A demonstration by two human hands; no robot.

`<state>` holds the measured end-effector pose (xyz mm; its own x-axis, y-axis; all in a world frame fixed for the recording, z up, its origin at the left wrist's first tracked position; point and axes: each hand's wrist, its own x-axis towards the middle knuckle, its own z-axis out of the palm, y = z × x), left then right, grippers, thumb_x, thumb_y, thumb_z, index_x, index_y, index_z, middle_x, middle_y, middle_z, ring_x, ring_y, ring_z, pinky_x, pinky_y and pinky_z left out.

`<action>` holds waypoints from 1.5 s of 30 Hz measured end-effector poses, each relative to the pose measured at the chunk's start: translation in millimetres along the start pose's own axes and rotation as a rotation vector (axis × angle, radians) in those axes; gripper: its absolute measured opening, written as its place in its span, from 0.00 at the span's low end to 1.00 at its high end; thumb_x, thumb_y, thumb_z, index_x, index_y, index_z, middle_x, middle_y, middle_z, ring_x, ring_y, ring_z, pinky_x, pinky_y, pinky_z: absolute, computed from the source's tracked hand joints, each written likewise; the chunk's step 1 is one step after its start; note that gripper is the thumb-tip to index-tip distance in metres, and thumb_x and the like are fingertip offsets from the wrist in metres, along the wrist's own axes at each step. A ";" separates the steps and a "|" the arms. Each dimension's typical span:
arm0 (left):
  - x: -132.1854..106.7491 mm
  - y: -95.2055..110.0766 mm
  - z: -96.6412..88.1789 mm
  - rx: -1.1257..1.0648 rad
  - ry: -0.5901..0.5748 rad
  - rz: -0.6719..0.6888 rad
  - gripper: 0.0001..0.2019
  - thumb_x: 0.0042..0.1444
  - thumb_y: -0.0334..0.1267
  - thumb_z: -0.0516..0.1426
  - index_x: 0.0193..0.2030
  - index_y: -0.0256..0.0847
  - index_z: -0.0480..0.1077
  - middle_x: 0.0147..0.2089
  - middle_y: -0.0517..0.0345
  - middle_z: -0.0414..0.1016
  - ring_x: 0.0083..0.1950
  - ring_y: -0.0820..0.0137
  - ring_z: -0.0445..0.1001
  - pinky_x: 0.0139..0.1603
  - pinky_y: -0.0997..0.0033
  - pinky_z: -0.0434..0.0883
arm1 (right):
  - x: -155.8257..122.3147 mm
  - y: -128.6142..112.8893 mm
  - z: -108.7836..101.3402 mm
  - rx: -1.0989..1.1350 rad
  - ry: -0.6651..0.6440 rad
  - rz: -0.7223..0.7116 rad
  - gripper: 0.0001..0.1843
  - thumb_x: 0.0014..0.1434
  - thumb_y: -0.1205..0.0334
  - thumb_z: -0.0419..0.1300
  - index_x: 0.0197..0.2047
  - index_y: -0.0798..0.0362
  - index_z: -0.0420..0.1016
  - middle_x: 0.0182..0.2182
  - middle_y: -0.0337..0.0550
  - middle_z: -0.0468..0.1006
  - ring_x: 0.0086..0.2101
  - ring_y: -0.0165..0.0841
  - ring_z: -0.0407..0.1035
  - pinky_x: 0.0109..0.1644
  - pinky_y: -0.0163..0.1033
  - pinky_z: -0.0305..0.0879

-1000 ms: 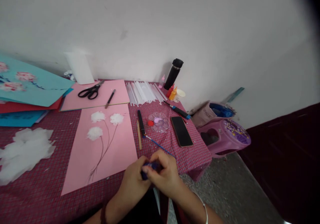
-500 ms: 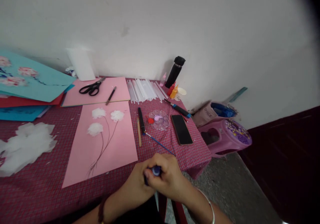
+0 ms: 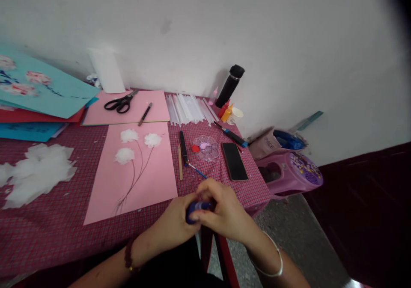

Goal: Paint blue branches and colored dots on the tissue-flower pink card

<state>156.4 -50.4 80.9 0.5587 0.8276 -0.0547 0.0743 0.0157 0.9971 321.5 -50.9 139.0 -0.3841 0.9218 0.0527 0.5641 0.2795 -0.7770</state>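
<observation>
Just past the table's front edge, a small dark blue bottle (image 3: 192,212) lies tilted between both hands. My left hand (image 3: 175,221) is closed around its body. My right hand (image 3: 226,211) has thumb and fingers curled at the bottle's top end, which they partly cover. Beyond the hands, a thin blue paintbrush (image 3: 197,170) rests near a clear flower-shaped palette (image 3: 210,153) holding red and pale pink paint. To the left lies a pink sheet (image 3: 157,181) with three white tissue flowers (image 3: 124,155) on drawn stems.
A black phone (image 3: 234,161), a black pen (image 3: 183,146), a wooden stick (image 3: 180,164) and glue sticks (image 3: 186,108) lie on the checked cloth. Scissors (image 3: 122,103), white tissue pieces (image 3: 41,172) and a black flask (image 3: 230,86) surround them. A pink stool (image 3: 289,181) stands right.
My right hand's fingers have loosened and spread at the bottle's top, and more of the bottle shows. The view has shifted slightly, so the table appears higher.
</observation>
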 end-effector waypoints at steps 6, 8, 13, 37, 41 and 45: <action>1.4 -12.0 0.3 0.064 0.043 -0.004 0.08 0.50 0.32 0.57 0.38 0.41 0.74 0.34 0.58 0.79 0.33 0.68 0.74 0.34 0.72 0.70 | -3.5 -10.4 -9.7 -0.112 -0.100 -0.140 0.18 0.57 0.71 0.61 0.50 0.48 0.66 0.45 0.44 0.76 0.46 0.36 0.70 0.51 0.42 0.64; 2.2 -15.1 0.4 0.070 0.047 -0.013 0.07 0.49 0.34 0.58 0.37 0.41 0.73 0.34 0.58 0.78 0.33 0.68 0.73 0.34 0.72 0.69 | -4.0 -9.7 -12.5 -0.111 -0.096 -0.136 0.22 0.56 0.68 0.64 0.52 0.49 0.65 0.46 0.45 0.75 0.46 0.37 0.70 0.51 0.43 0.64; 5.6 -16.6 0.7 0.128 0.003 -0.079 0.09 0.50 0.36 0.57 0.39 0.39 0.72 0.35 0.57 0.77 0.33 0.69 0.71 0.34 0.72 0.68 | -2.2 -5.2 -6.3 -0.220 0.008 0.023 0.13 0.57 0.55 0.68 0.36 0.51 0.69 0.28 0.37 0.75 0.30 0.33 0.69 0.36 0.38 0.61; 10.6 -24.0 -29.1 -0.197 -0.112 -0.294 0.22 0.52 0.45 0.60 0.54 0.42 0.67 0.43 0.55 0.75 0.42 0.64 0.72 0.47 0.62 0.70 | 4.6 48.5 -59.4 0.600 0.221 -0.157 0.07 0.61 0.60 0.65 0.44 0.47 0.76 0.39 0.41 0.75 0.40 0.33 0.69 0.45 0.38 0.66; 29.0 -13.6 -70.9 -0.225 0.018 -0.301 0.21 0.58 0.47 0.59 0.57 0.48 0.69 0.50 0.52 0.75 0.52 0.62 0.72 0.54 0.62 0.69 | 27.4 96.7 -85.5 0.844 0.517 -0.121 0.10 0.55 0.58 0.71 0.41 0.46 0.78 0.36 0.38 0.77 0.34 0.29 0.70 0.41 0.35 0.68; 65.0 13.2 -99.3 -0.326 -0.029 -0.276 0.16 0.55 0.46 0.62 0.49 0.44 0.73 0.43 0.52 0.77 0.42 0.64 0.75 0.47 0.64 0.73 | 49.4 146.6 -111.0 1.043 0.677 -0.074 0.13 0.49 0.57 0.74 0.37 0.46 0.78 0.33 0.36 0.79 0.29 0.27 0.70 0.37 0.33 0.71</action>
<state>111.6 59.3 95.7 0.5776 0.7515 -0.3188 -0.0377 0.4147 0.9092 466.3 65.5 97.4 0.2378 0.9527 0.1895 -0.4112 0.2754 -0.8689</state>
